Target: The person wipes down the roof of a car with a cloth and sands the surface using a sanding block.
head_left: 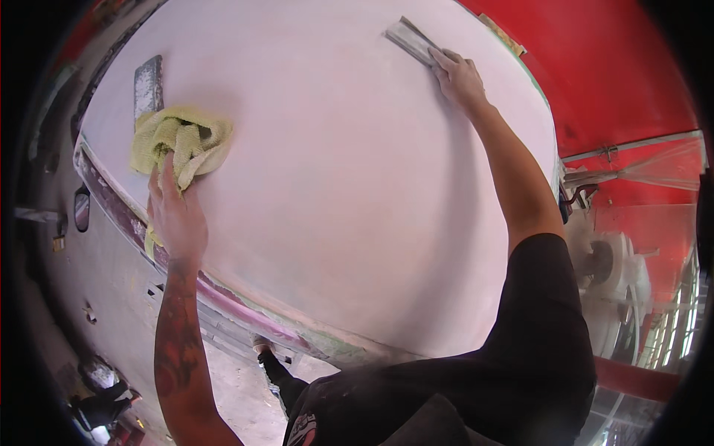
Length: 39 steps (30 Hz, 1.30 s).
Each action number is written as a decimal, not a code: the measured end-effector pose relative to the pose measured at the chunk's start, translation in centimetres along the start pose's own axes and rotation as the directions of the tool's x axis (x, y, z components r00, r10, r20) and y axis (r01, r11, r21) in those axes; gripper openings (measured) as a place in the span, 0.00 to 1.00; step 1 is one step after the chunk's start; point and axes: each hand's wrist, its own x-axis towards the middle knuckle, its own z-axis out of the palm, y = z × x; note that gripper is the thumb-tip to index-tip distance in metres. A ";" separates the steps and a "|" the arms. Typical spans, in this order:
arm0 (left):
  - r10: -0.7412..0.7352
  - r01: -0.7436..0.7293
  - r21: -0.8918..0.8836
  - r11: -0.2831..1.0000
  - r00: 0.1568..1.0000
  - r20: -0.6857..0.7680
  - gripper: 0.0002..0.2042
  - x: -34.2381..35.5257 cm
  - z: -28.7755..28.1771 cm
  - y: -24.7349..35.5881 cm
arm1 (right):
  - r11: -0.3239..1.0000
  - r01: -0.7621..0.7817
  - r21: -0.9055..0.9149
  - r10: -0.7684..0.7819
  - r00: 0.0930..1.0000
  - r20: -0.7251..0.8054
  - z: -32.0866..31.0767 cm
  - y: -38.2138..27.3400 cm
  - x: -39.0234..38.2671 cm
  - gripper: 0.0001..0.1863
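A large pale pinkish-white curved panel (320, 186), with worn coloured edges, fills the middle of the view. At its left, my left hand (177, 219) grips the near side of a crumpled pale yellow cloth (193, 137), some fingertips hidden in its folds. A second grey flat block or blade (148, 82) lies just beyond the cloth, partly covered by it. Toward the upper right, my right hand (460, 85) is closed on the end of a long grey flat tool (407, 37) that rests on the panel, my arm stretched across it.
A red surface (617, 67) surrounds the right side, with metal bars and hanging plastic (654, 167) and pale equipment (610, 267). The concrete floor (104, 297) shows at the left. My shoe (262, 343) is below the panel's edge. Dark, unclear items (100, 405) lie at the lower left.
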 end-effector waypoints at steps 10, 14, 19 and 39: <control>-0.025 0.023 0.093 0.995 1.000 0.016 0.32 -0.6 -1.1 -1.1 | 0.965 0.193 0.176 -0.213 0.972 0.099 -6.2 -11.2 -14.6 0.31; 0.002 -0.002 0.048 0.999 1.000 0.001 0.32 -0.3 -0.9 -0.2 | 0.987 0.154 -0.050 -0.151 0.987 0.058 -1.3 -9.0 -2.4 0.26; 0.017 -0.017 0.020 1.000 1.000 0.003 0.31 0.1 -0.5 -0.4 | 0.997 -0.002 -0.076 0.010 0.994 0.106 2.6 -10.3 6.6 0.24; 0.016 -0.014 0.108 0.994 1.000 -0.017 0.34 -0.5 -0.8 -1.5 | 0.926 0.287 0.246 -0.316 0.945 0.089 -1.1 -16.2 -5.0 0.28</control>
